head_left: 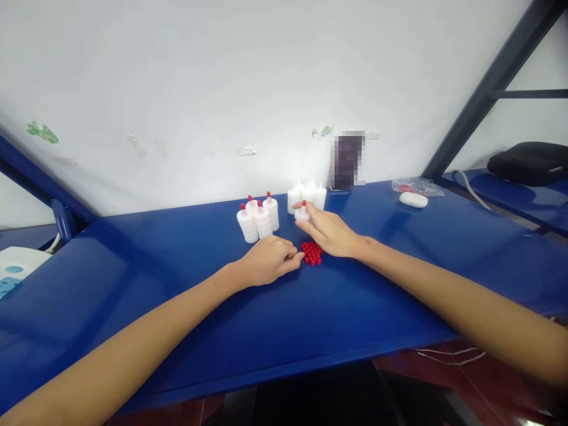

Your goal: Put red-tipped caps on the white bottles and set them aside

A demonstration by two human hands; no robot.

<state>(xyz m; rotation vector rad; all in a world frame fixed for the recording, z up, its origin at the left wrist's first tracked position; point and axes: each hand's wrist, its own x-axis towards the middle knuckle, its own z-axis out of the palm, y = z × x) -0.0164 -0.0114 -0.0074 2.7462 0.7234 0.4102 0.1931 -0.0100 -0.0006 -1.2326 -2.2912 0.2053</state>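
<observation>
My right hand [331, 231] is closed around a small white squeeze bottle [302, 214] with a red cap on its tip; the bottle stands upright. Right behind it are several white bottles [307, 192] with no red caps visible. My left hand [273, 260] has its fingers curled, thumb and forefinger together at the left edge of a pile of small red caps [312, 253]. Whether anything is in that pinch is hidden. Just beyond the left hand, several white bottles with red caps [257, 219] are grouped upright on the blue table [248, 331].
A dark, pixelated phone-like object [347, 160] leans on the white wall [222, 71]. At the back right lie a clear plastic bag [417, 186] with red bits and a white earbud case [413, 200]. A white power strip [20, 263] is at far left, a black case [530, 164] at far right.
</observation>
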